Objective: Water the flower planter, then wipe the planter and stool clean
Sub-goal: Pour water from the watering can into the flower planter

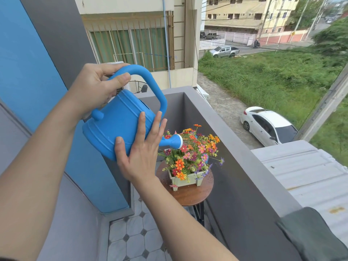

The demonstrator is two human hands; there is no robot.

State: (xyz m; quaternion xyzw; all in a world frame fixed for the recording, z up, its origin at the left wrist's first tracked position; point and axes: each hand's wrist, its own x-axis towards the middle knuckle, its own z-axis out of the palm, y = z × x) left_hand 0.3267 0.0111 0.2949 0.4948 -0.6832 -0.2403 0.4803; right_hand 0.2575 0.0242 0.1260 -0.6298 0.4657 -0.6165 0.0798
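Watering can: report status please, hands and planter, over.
Left hand grips watering can handle; right hand flat against its body. Can tilted, spraying onto planter on stool. Nothing in the way.

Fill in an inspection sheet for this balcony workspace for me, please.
Surface: round wooden stool, top speckled with water drops, standing on the tiled floor.
Job's things: blue watering can tilted, its rose spraying over the flowers; pale green planter stands on the stool.
Clutter: dark green cloth draped on the balcony wall.
Grippers: left hand grips the can's handle; right hand, fingers straight, supports the can's side.
Cables: overhead lines out over the street only.
Surroundings: white car parked below, grass beyond.
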